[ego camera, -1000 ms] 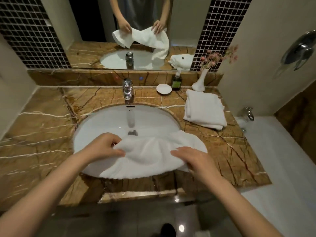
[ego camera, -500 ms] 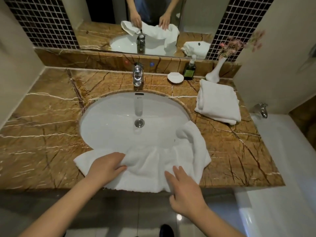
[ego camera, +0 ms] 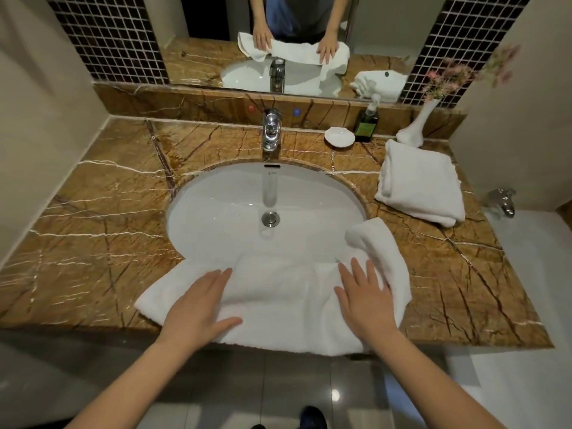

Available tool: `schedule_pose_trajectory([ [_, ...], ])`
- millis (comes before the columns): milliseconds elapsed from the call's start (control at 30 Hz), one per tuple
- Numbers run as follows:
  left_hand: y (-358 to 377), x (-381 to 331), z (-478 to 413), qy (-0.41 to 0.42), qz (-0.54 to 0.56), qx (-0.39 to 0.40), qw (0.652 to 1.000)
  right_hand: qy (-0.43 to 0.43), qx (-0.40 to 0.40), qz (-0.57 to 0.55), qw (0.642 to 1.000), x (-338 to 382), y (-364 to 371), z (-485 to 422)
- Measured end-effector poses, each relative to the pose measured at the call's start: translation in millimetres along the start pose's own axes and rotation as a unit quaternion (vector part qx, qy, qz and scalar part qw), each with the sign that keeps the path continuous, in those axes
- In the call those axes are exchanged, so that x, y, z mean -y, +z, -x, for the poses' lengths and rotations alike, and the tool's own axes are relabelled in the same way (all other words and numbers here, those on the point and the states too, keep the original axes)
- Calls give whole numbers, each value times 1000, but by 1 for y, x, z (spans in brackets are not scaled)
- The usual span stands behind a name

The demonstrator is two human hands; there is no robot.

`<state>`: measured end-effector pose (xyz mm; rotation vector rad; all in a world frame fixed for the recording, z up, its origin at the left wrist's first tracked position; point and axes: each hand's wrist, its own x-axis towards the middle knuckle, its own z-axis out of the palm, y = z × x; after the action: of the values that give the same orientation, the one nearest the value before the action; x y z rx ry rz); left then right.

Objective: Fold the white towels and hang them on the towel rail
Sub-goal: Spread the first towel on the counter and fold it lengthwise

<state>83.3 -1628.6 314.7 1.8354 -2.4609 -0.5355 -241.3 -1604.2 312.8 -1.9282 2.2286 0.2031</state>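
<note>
Currently both hands flat, fingers spread: left hand (ego camera: 198,308) and right hand (ego camera: 365,300) press towel (ego camera: 278,298) across sink (ego camera: 223,218) edge. Risk: unsupported middle sags into basin; front hem slides off worktop (ego camera: 93,243).

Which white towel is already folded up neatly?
The towel on the right, near the vase. The other towel lies spread out, rumpled, under both hands.

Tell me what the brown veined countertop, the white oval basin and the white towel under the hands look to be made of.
Brown veined countertop: looks like polished marble or similar stone, given the irregular white and dark veins and soft sheen. White oval basin: probably glazed ceramic, smooth and glossy enough to reflect the tap. White towel under the left hand and right hand: soft terry cloth, likely cotton, with a fuzzy nap and limp folds.
</note>
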Motion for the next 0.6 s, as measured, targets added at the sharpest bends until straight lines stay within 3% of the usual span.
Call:
schedule_pose_trajectory([
  [267, -6, -13, -5, -57, -46, 15, 997, 58, -36, -42, 997, 20, 8, 14],
  [367, -6, -36, -15, 23, -77, -48, 996, -29, -44, -80, 995, 41, 6, 11],
  [467, 6, -62, -22, 110, -72, -28, 991, -78, -27, -92, 992, 56, 14, 12],
  [600, 28, -62, -20, 84, -95, 4, 992, -60, -25, -91, 994, 58, 26, 16],
])
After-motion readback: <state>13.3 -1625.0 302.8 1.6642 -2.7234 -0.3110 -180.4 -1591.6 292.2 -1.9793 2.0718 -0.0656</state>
